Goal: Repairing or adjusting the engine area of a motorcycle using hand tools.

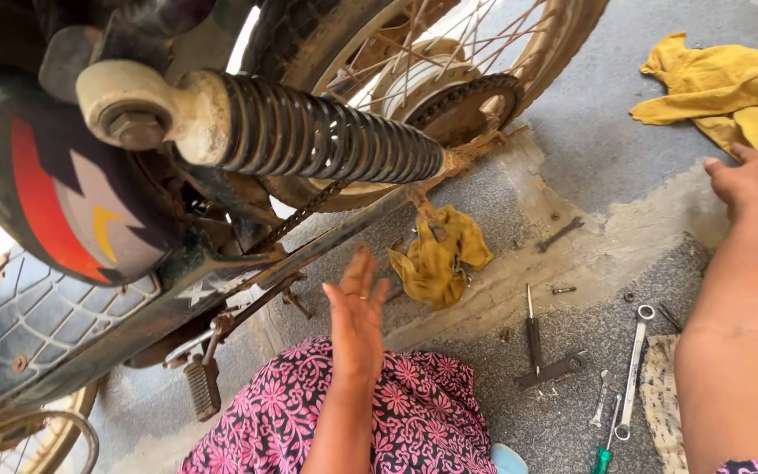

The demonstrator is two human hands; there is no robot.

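1. The right hand [746, 178] reaches out, fingers loosely spread and holding nothing, toward a crumpled yellow cloth [721, 88] on the concrete floor [589, 149]; not yet touching it.
2. The left hand [355, 316] is raised, flat open and empty, near the motorcycle's chain [296, 217] and shock absorber [309, 132].
3. Another yellow rag [436, 254] lies below the rear sprocket [467, 107].
4. Spanners [633, 364], a screwdriver [532, 329] and loose bolts [563, 290] lie scattered, so the work looks midway.

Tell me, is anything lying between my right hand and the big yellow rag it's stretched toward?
Nothing visible does. The right hand is open, fingertips right at the lower edge of the large yellow rag, with only bare concrete ground around them. The tools lie nearer you, beside the forearm.
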